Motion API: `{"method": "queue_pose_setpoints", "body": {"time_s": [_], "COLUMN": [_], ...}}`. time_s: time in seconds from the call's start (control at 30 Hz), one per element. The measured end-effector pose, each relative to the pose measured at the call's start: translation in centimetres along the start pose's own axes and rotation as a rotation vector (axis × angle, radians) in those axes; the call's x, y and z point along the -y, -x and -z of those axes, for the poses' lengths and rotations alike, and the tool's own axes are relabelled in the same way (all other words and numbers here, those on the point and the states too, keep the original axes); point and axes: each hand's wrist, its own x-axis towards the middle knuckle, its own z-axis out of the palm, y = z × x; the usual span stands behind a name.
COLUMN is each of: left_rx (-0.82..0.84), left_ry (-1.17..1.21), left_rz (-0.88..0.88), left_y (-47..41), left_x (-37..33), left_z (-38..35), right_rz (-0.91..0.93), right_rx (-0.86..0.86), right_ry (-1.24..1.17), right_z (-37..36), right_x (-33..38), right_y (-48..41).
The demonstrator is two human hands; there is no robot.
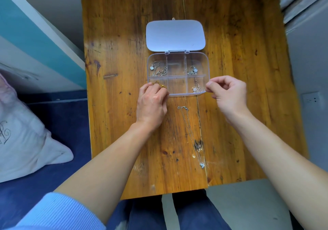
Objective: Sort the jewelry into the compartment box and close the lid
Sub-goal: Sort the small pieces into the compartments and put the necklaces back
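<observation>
A wooden table point(115, 52) fills most of the view, with blue bedding point(62, 123) along its left edge and a pale pillow point(23, 132) lying on that bedding. Near the middle of the table sits the clear compartment box point(148, 66), its six compartments in two rows of three. Its white lid point(175, 34) is swung fully open and lies flat on the wood toward the table's far edge. The left hand point(151, 103) is at the box's near-left corner, its fingers curled around a gold chain point(159, 84) that hangs over the near-left compartment. The right hand point(229, 93) is at the near-right corner, thumb and forefinger pinching the box's rim there and the other fingers curled in. A silver necklace point(190, 132) lies stretched out on the bare wood between the two forearms, running from just short of the box's near wall toward the table's near edge, with its small pendant at the near end. A silver chain point(158, 70) with a small charm is coiled in the far-left compartment. A silver piece with a pale round stone point(192, 70) sits in the far-right compartment, and a small sparkly silver piece point(196, 87) in the near-right one.
</observation>
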Motion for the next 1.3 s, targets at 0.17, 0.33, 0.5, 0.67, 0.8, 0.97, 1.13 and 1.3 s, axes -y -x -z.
{"method": "queue_pose_setpoints", "body": {"time_s": [0.17,0.33,0.5,0.67,0.8,0.97,1.13,1.3], "left_rx": [0.013,0.019,0.019,0.02,0.013,0.015,-0.012,0.053], "left_ry": [-0.017,-0.015,-0.001,0.011,0.02,0.021,0.001,0.096], "left_rz": [0.002,-0.003,0.014,0.026,0.03,0.038,0.018,0.064], "left_y": [-0.2,0.0,-0.1,-0.1,-0.1,-0.1,0.5,2.3], "left_x": [-0.2,-0.1,-0.3,-0.3,-0.4,-0.7,-1.4,-3.1], "left_z": [0.2,0.3,0.3,0.4,0.4,0.5,1.3,0.5], "right_rz": [0.082,0.332,0.429,0.451,0.484,0.442,0.404,0.256], "right_rx": [-0.007,-0.056,0.097,0.114,0.074,0.128,0.047,0.122], "right_ry": [0.175,0.541,0.953,0.911,0.732,0.708,0.577,0.508], "right_z": [0.3,-0.2,-2.4,-2.7,-1.1,-0.1,1.0,2.9], "right_x": [-0.7,-0.6,0.4,0.0,-0.1,-1.0,-2.3,-6.6], "right_y": [-1.0,-1.8,-4.9,-5.3,-4.3,-2.2,-0.2,5.5]}}
